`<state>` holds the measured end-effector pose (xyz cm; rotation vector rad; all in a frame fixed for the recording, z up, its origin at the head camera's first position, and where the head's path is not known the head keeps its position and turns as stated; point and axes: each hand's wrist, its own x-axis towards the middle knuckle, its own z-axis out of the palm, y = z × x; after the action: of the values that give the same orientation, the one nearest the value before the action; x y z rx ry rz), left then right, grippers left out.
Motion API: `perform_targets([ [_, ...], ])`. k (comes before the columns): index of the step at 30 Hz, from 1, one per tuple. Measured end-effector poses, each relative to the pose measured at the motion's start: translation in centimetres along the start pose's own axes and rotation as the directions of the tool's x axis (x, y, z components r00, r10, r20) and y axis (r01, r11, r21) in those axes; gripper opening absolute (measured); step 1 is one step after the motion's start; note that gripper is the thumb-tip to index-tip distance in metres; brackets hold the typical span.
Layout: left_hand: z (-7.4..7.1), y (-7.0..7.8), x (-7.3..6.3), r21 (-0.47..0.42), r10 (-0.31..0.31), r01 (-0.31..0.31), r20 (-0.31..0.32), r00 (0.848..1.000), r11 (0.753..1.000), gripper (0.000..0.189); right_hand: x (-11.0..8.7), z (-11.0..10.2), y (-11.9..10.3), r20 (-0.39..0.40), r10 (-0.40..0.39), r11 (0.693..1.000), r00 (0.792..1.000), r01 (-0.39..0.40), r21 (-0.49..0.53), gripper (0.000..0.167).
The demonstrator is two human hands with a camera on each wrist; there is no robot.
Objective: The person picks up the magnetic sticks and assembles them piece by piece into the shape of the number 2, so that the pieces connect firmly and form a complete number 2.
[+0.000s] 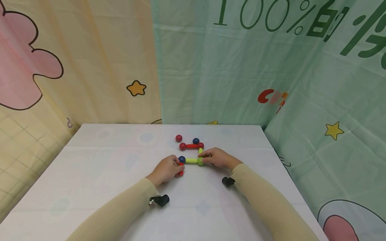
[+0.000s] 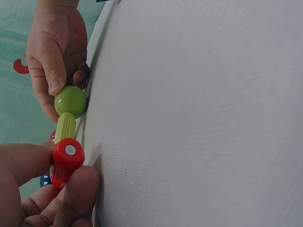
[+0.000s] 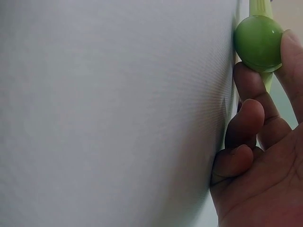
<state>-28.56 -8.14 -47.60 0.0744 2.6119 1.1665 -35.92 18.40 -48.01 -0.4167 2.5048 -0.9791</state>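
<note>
My left hand (image 1: 165, 170) pinches a short red magnetic rod (image 1: 181, 173) between thumb and fingers. In the left wrist view its near end shows a round pale tip (image 2: 70, 150). The rod's far end is at a blue ball (image 1: 182, 159), from which a yellow-green rod (image 1: 191, 161) runs right to a green ball (image 1: 200, 162). My right hand (image 1: 219, 158) holds that green ball by thumb and finger, its other fingers curled by the tabletop. A second yellow-green rod (image 1: 200, 151), partly hidden by the right fingers, leads back to a red ball (image 1: 200, 145).
From that red ball another red rod (image 1: 191, 146) extends left to a second red ball (image 1: 182, 146). Behind this row sit a dark blue ball (image 1: 196, 141) and a separate red ball (image 1: 179, 138). A white cloth covers the table (image 1: 105, 177); printed curtains (image 1: 196, 67) stand behind it.
</note>
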Motion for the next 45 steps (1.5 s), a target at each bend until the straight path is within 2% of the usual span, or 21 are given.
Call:
perform_targets([
  [13,-0.2,0.0,0.0,0.087,0.011,-0.009,-0.024,1.0,0.996,0.026,-0.1,0.0,-0.1,0.007,0.002,1.0,1.0,-0.002,-0.004,0.029],
  [17,-0.2,0.0,0.0,0.099,0.017,-0.014,-0.029,0.999,0.995,0.025,-0.1,-0.1,-0.2,0.008,0.008,1.0,1.0,-0.008,0.002,0.029],
  [25,-0.5,-0.5,0.1,0.103,0.035,-0.033,-0.019,0.999,0.994,0.02,-0.3,-0.1,-0.2,0.013,-0.031,1.0,0.999,0.031,0.001,0.029],
  [29,-1.1,-0.6,0.1,0.101,0.035,-0.034,-0.016,0.999,0.994,0.021,-0.2,-0.1,-0.2,0.012,-0.025,1.0,1.0,0.025,0.002,0.028],
  [38,-3.1,-1.3,0.8,0.147,0.048,-0.039,-0.057,0.997,0.988,0.031,-0.1,-0.1,0.0,0.018,-0.011,1.0,1.0,0.011,0.007,0.029],
  [45,-4.2,-2.0,1.5,0.078,-0.006,0.011,-0.067,0.998,0.997,0.039,-0.3,-0.1,-0.1,0.01,-0.009,1.0,1.0,0.009,0.012,0.029],
])
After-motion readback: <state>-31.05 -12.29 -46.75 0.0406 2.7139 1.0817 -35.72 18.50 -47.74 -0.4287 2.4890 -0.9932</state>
